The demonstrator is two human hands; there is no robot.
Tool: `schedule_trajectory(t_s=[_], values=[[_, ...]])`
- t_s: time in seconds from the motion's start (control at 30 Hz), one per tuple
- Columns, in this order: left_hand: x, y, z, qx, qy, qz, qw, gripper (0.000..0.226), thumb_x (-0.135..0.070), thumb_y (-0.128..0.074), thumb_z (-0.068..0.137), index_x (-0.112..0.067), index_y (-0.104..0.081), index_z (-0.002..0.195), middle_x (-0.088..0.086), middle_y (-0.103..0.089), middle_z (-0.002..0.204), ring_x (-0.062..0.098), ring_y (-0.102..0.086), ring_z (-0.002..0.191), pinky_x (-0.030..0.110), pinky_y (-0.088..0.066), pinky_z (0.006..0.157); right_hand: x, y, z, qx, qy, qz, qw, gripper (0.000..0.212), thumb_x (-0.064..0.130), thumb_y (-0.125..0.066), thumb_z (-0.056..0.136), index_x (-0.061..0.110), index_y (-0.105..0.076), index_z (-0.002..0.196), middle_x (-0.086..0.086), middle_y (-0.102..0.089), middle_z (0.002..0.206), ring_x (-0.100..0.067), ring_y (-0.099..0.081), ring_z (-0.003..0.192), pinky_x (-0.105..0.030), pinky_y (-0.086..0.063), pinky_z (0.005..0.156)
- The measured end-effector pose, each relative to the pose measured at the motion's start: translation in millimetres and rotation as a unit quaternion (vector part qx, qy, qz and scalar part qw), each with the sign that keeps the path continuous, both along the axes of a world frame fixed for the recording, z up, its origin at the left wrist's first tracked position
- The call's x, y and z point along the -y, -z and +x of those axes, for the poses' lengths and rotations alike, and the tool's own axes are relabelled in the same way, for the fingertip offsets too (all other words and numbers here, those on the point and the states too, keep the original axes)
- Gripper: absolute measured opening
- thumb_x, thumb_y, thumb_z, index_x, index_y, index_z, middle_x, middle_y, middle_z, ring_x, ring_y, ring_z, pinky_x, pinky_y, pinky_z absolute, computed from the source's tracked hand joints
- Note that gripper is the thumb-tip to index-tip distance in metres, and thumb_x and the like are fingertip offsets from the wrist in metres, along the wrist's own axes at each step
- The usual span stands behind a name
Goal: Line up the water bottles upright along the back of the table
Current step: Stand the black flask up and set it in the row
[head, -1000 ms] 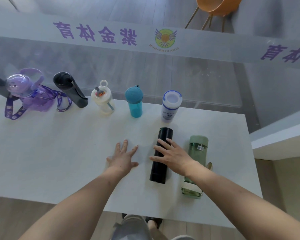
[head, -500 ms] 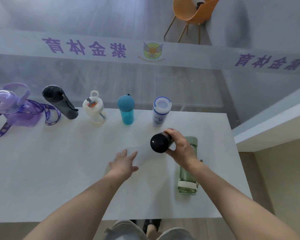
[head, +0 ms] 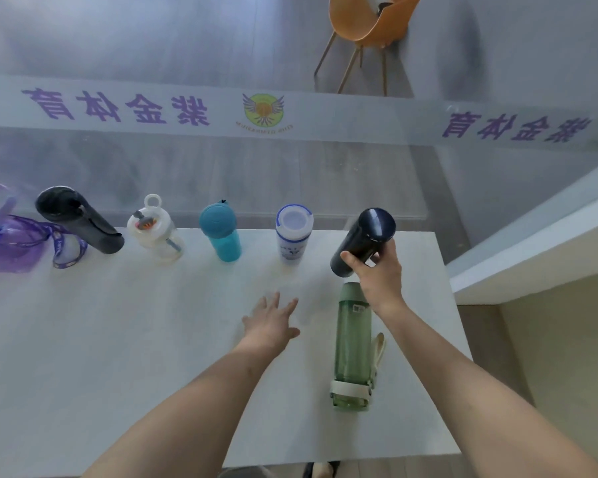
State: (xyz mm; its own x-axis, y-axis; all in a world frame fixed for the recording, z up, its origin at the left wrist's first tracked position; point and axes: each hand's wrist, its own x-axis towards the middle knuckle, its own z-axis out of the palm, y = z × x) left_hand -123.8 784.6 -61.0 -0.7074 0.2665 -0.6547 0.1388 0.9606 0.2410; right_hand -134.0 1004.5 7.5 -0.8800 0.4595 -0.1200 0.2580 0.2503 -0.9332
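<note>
My right hand [head: 380, 276] grips a slim black bottle [head: 365, 238] and holds it upright at the back right of the white table [head: 118, 339], just right of a white bottle with blue trim [head: 292, 236]. Further left along the back stand a teal bottle [head: 221, 232], a clear bottle with a loop lid [head: 152, 229], a dark grey bottle [head: 80, 220] and a purple bottle with a strap [head: 4, 236]. A green bottle [head: 353, 343] lies on its side below my right hand. My left hand [head: 270, 322] rests flat on the table, fingers spread.
A glass wall with purple lettering [head: 118, 108] runs right behind the table's back edge. An orange chair [head: 366, 19] stands beyond the glass. The table's right edge is close to the green bottle, with a white ledge [head: 532, 243] further right.
My right hand took the black bottle off the table, stood it up and carried it back and to the right, next to the white bottle. My left hand stayed put.
</note>
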Motion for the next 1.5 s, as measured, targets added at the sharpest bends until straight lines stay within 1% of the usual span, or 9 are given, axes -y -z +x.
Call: schedule_trajectory(t_s=[0.1,0.2,0.27,0.4,0.5,0.77,0.93,1.2,1.5], values=[[-24,7,3,0.005,-0.001,-0.005,1.0,0.077,-0.046,-0.057,0.102,-0.048,-0.008,0.161,-0.003,0.013,0.172,0.029,0.01,0.157,0.073,-0.023,0.114,-18,14,-10,0.01,-0.002,0.007,1.0,0.054,0.026,-0.088,0.08,0.028,-0.047,0.116,0.009,-0.065,0.12,-0.011,-0.061,0.113,-0.025,-0.054,0.091],[-39,20,3,-0.004,-0.002,-0.011,1.0,0.078,-0.044,-0.057,0.102,-0.049,-0.004,0.16,-0.003,0.02,0.17,0.033,0.016,0.156,0.075,-0.023,0.113,-32,28,-20,0.016,-0.016,0.004,1.0,0.055,0.028,-0.089,0.077,0.027,-0.048,0.113,0.008,-0.066,0.12,-0.013,-0.063,0.114,-0.039,-0.055,0.098],[-40,31,3,0.002,0.008,-0.014,1.0,0.087,-0.044,-0.063,0.099,-0.052,0.0,0.158,-0.001,0.024,0.169,0.035,0.02,0.155,0.073,-0.023,0.115,-37,34,-24,0.015,-0.027,0.001,1.0,0.053,0.026,-0.089,0.077,0.025,-0.05,0.113,0.008,-0.067,0.117,-0.011,-0.063,0.111,-0.037,-0.055,0.096],[-39,35,6,0.03,0.018,-0.047,0.998,0.103,-0.045,-0.073,0.091,-0.057,0.005,0.156,-0.012,0.036,0.163,0.027,0.029,0.153,0.081,-0.024,0.105,-45,40,-29,0.01,-0.045,-0.015,0.999,0.057,0.021,-0.089,0.078,0.022,-0.052,0.122,0.009,-0.066,0.116,-0.002,-0.061,0.106,-0.013,-0.05,0.084],[-42,29,7,0.041,0.011,-0.052,0.998,0.105,-0.042,-0.075,0.09,-0.058,0.005,0.156,-0.013,0.036,0.163,0.026,0.029,0.153,0.083,-0.023,0.103,-49,43,-32,0.01,-0.054,-0.021,0.998,0.059,0.02,-0.088,0.08,0.022,-0.052,0.127,0.008,-0.066,0.12,0.002,-0.061,0.108,-0.007,-0.048,0.079],[-44,28,6,0.046,0.004,-0.055,0.997,0.105,-0.039,-0.076,0.09,-0.058,0.005,0.156,-0.013,0.036,0.163,0.026,0.029,0.152,0.083,-0.019,0.106,-50,48,-46,-0.002,-0.073,-0.023,0.997,0.057,0.02,-0.087,0.08,0.021,-0.052,0.125,0.004,-0.066,0.122,-0.013,-0.063,0.111,-0.014,-0.05,0.086],[-44,29,6,0.046,0.004,-0.055,0.997,0.106,-0.039,-0.076,0.09,-0.059,0.006,0.155,-0.013,0.037,0.163,0.026,0.03,0.152,0.083,-0.019,0.105,-51,48,-51,-0.003,-0.083,-0.021,0.996,0.063,0.02,-0.087,0.081,0.022,-0.05,0.131,0.007,-0.064,0.121,-0.006,-0.062,0.107,-0.01,-0.048,0.085],[-44,28,7,0.047,0.005,-0.052,0.998,0.105,-0.039,-0.075,0.091,-0.058,0.006,0.156,-0.012,0.037,0.162,0.026,0.031,0.152,0.083,-0.018,0.106,-49,51,-48,-0.009,-0.076,-0.014,0.997,0.064,0.021,-0.088,0.08,0.021,-0.051,0.132,0.006,-0.066,0.123,-0.012,-0.063,0.11,-0.023,-0.051,0.094],[-44,29,7,0.044,0.007,-0.051,0.998,0.106,-0.039,-0.075,0.091,-0.057,0.007,0.156,-0.012,0.037,0.163,0.027,0.031,0.152,0.084,-0.019,0.106,-49,53,-48,-0.006,-0.072,-0.001,0.997,0.068,0.026,-0.088,0.079,0.025,-0.049,0.135,0.004,-0.067,0.124,-0.011,-0.063,0.11,-0.029,-0.052,0.096]])
